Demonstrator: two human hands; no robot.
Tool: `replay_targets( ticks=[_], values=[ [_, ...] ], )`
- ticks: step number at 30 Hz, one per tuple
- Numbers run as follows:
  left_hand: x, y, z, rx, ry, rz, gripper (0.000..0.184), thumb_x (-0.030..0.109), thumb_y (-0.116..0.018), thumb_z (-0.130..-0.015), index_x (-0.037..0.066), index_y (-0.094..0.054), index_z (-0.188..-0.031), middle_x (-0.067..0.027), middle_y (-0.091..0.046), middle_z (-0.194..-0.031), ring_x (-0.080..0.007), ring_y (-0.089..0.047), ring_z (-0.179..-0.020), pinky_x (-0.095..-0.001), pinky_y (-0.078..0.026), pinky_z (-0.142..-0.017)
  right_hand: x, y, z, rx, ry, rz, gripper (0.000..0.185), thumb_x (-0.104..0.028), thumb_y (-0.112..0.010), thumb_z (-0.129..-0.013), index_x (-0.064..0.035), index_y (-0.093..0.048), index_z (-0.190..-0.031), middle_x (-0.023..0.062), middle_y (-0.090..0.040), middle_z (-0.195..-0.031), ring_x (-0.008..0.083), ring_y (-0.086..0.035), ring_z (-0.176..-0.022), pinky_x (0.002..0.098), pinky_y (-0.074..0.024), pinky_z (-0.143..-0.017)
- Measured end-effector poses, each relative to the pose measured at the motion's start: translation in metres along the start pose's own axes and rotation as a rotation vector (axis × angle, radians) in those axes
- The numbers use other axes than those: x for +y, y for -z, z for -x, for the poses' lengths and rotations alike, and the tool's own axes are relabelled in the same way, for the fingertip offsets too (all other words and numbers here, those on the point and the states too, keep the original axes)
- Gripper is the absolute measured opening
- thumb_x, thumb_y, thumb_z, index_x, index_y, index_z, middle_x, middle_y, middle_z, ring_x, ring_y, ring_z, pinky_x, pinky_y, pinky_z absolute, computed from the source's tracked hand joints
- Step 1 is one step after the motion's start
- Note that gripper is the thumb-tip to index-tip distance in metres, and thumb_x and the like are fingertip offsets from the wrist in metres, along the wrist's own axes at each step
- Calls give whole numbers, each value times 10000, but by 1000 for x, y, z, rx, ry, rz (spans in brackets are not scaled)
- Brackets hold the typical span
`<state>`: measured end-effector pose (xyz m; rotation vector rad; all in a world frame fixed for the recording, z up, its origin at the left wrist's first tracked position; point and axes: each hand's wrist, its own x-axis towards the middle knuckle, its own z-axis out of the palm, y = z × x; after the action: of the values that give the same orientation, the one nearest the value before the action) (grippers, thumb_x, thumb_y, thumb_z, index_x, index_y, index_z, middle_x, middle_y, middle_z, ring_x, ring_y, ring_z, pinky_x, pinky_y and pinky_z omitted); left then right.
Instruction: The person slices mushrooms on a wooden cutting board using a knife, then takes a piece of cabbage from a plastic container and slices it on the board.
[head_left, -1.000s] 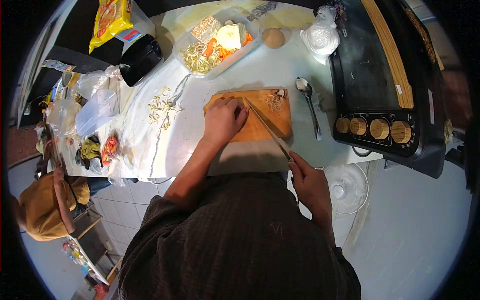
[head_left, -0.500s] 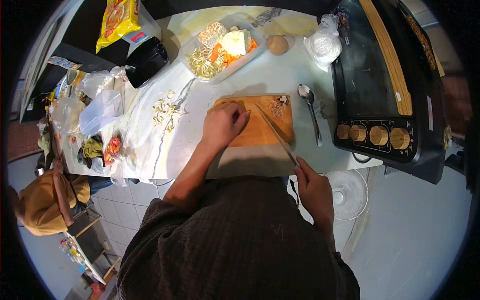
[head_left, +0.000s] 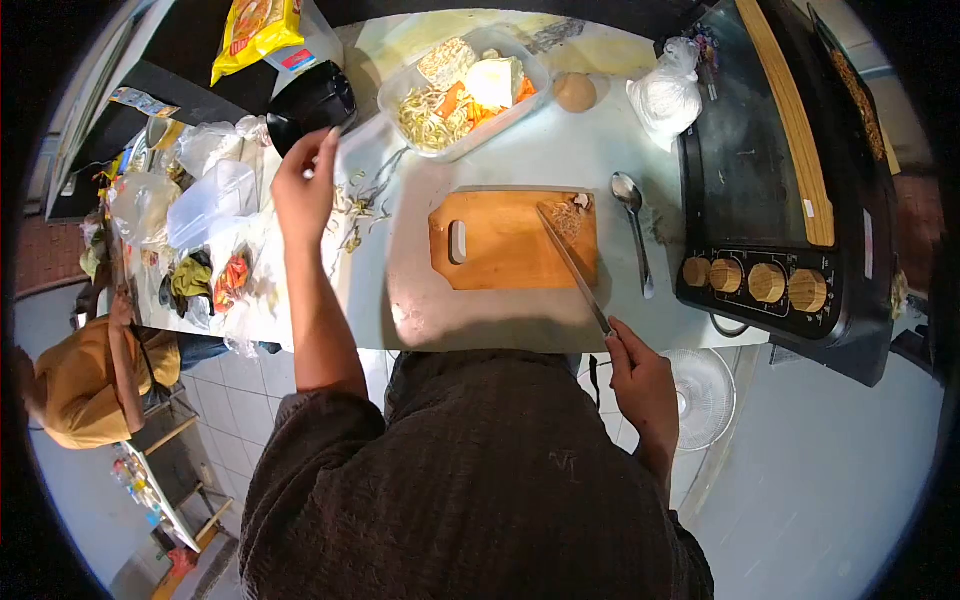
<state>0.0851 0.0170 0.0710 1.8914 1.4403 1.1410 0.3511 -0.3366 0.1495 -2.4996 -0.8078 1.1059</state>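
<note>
My left hand (head_left: 305, 190) is raised at the near side of a black container (head_left: 311, 106), its fingers pinched round a small whitish piece (head_left: 309, 173). My right hand (head_left: 642, 385) grips the handle of a knife (head_left: 577, 271), whose blade slants over the right part of a wooden cutting board (head_left: 492, 240). Thin shreds (head_left: 567, 221) lie by the board's far right corner. Behind the board, a clear plastic box (head_left: 461, 152) holds sprouts, orange pieces, a white-yellow block and a grainy block. Loose sprouts (head_left: 357, 208) are scattered right of my left hand.
A spoon (head_left: 632, 222) lies right of the board. A brown egg (head_left: 575, 92) and a tied bag of white powder (head_left: 667, 97) stand behind. A black stove (head_left: 757, 240) fills the right side. Plastic bags (head_left: 143, 209) crowd the left, with another person (head_left: 87, 381) beyond.
My left hand has left the board and moved up and left to the black container, uncovering the board's handle hole. My right hand still holds the knife over the board. The view has shifted slightly.
</note>
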Motion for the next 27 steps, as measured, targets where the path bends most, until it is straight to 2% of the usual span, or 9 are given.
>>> replay_targets(
  ticks=[3, 5, 6, 9, 10, 15, 17, 23, 27],
  values=[
    [-42, 30, 18, -129, 91, -268, 202, 156, -704, -909, 50, -757, -1072, -98, -726, -880, -189, -635, -734, -301, -508, -710, 0, -2, -4, 0, 9, -13, 391, -360, -547, -1039, -140, -649, -1346, 208, -699, -777, 281, -722, -731, 398, -529, -721],
    [-60, 41, 33, -205, -86, -239, 233, 75, -680, -856, 51, -755, -1075, -131, -720, -953, -261, -669, -833, -338, -528, -755, -1, 0, -6, -2, -2, -30, 394, -361, -543, -1040, -138, -647, -1348, 201, -699, -781, 264, -717, -734, 393, -527, -730],
    [-63, 43, 38, -222, -54, -220, 272, 32, -656, -823, 45, -750, -1077, -161, -711, -985, -308, -664, -917, -379, -531, -810, 0, 0, -7, -4, 4, -28, 394, -361, -543, -1040, -138, -647, -1348, 201, -699, -781, 264, -717, -734, 393, -527, -730],
    [-71, 46, 47, -271, -133, -297, 275, 40, -664, -816, 45, -749, -1077, -172, -704, -964, -327, -651, -913, -399, -518, -861, 2, 1, -8, 22, 28, -58, 394, -361, -544, -1038, -136, -650, -1344, 196, -694, -775, 257, -710, -735, 389, -524, -734],
    [-78, 42, 50, -255, -121, -305, 241, 94, -694, -823, 54, -754, -1053, -174, -699, -952, -355, -640, -923, -431, -505, -886, -1, 4, -8, 0, 4, -39, 391, -359, -545, -1037, -137, -652, -1341, 197, -697, -782, 259, -714, -747, 388, -526, -744],
    [-87, 22, 51, -120, -116, -469, 171, 191, -738, -839, 74, -766, -961, -155, -699, -953, -358, -636, -948, -447, -496, -861, -1, 3, -7, -28, -65, -10, 385, -355, -553, -1031, -139, -660, -1331, 200, -705, -800, 266, -724, -777, 381, -530, -770],
    [-89, 16, 48, -99, -105, -552, 164, 216, -747, -843, 79, -768, -931, -152, -703, -962, -357, -635, -958, -450, -493, -852, 5, -1, -9, 16, 32, -46, 409, -313, -564, -1035, -93, -626, -1374, 48, -613, -664, 101, -535, -576, 293, -463, -608],
    [-95, 13, 45, -66, -69, -480, 179, 231, -752, -857, 62, -769, -914, -145, -723, -972, -330, -647, -925, -416, -494, -840, 8, -2, -11, -2, 28, -64, 404, -305, -565, -1035, -92, -625, -1374, 60, -636, -716, 104, -541, -586, 290, -469, -615],
    [-77, 18, 46, -4, 270, 50, 207, 221, -725, -935, 16, -742, -958, -89, -744, -978, -181, -649, -850, -318, -494, -796, 10, -1, -12, -7, 41, -70, 405, -299, -564, -1036, -87, -623, -1375, 61, -642, -728, 101, -541, -591, 287, -469, -618]
  ],
)
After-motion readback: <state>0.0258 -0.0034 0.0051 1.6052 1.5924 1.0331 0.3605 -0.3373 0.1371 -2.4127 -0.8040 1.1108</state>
